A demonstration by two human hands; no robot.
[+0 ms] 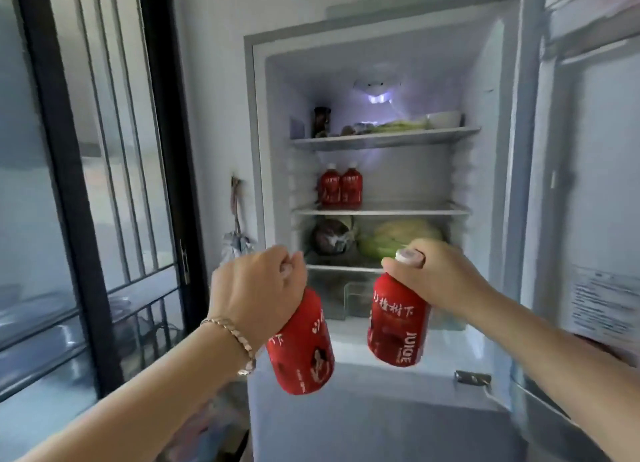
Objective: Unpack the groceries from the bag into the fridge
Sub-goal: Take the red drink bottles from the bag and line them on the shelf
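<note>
Your left hand (258,288), with a gold bracelet (230,337) on its wrist, has its fingers curled round the neck of a red juice bottle (301,354), which hangs tilted below the fist in front of the fridge's lower edge. Your right hand (440,274) grips a second red juice bottle (398,323) the same way, fingers wrapped just under its white cap (410,256); that bottle hangs nearly upright, near the first but not touching it. You hold both outside the cavity, level with the lowest shelf.

Ahead of you the fridge (256,115) stands open, its door (588,184) swung out to your right and its inside light on. Two matching red bottles (341,188) stand upright side by side, touching, at the left of the middle shelf (415,212). On the top shelf (381,139) you have a dark jar (321,122) at the left, leafy greens (398,125) in the middle and a white bowl (445,118) at the right. Below the middle shelf lie a purple cabbage (332,236) on the left and a pale green cabbage (405,234) beside it. A clear drawer (353,299) sits under them, between your two hands.

To your left is a dark-framed glass door (69,184), and a folded umbrella (237,240) hangs on the wall beside the fridge.
</note>
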